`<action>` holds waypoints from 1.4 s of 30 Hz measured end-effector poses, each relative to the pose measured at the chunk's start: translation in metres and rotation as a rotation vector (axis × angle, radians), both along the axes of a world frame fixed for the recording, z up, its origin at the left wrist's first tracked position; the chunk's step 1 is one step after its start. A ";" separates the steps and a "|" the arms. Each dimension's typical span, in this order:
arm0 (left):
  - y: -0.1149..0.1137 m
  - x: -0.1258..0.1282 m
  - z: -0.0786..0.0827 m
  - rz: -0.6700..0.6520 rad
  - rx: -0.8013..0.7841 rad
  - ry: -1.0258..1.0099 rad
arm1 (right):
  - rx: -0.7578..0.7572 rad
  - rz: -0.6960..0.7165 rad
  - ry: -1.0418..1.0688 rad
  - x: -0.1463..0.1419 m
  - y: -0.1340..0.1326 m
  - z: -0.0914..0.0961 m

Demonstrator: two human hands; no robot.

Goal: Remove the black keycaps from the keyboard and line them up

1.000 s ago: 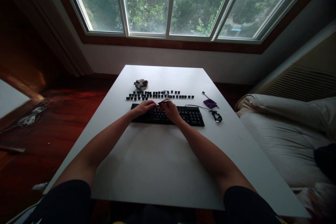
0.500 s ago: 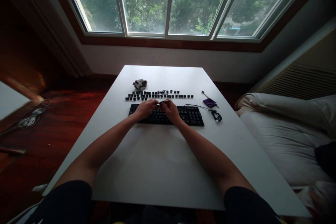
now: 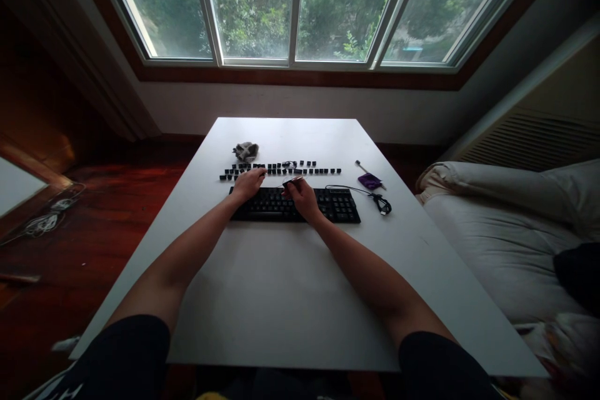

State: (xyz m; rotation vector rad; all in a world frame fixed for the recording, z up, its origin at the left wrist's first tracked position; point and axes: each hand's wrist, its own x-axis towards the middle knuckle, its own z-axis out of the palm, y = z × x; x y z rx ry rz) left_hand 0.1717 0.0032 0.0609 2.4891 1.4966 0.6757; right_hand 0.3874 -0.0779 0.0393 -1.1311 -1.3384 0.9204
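Observation:
A black keyboard (image 3: 337, 205) lies across the middle of the white table (image 3: 290, 287). Behind it, several loose black keycaps (image 3: 281, 169) sit in rows. My left hand (image 3: 248, 183) reaches past the keyboard's top edge to the keycap rows, fingers curled at a keycap; too small to see whether it grips one. My right hand (image 3: 300, 195) rests over the keyboard's middle, closed on a thin metal tool (image 3: 291, 180) that points left.
A crumpled grey cloth (image 3: 246, 150) lies behind the keycaps. The keyboard cable (image 3: 379, 201) coils at the right, near a purple pouch (image 3: 370, 180) and a small stick-like tool (image 3: 360, 165). A cushioned seat (image 3: 506, 231) adjoins the table's right side. Windows behind.
My left hand left the tool tip over the keyboard and moved back-left to the keycap rows. My right hand stayed put with the tool. The camera view shifted slightly.

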 end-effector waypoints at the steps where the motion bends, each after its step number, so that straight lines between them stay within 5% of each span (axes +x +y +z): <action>1: 0.005 0.000 -0.001 0.017 0.021 0.031 | -0.004 0.003 -0.005 0.000 0.000 -0.001; 9: 0.028 0.008 -0.003 0.002 0.086 0.157 | 0.010 0.014 0.016 0.001 0.000 -0.005; 32: 0.036 0.005 -0.010 0.061 0.055 0.236 | 0.024 0.005 0.019 0.002 0.010 -0.011; 42: 0.011 -0.003 -0.005 -0.124 0.071 0.183 | 0.008 -0.006 -0.385 0.002 0.027 0.013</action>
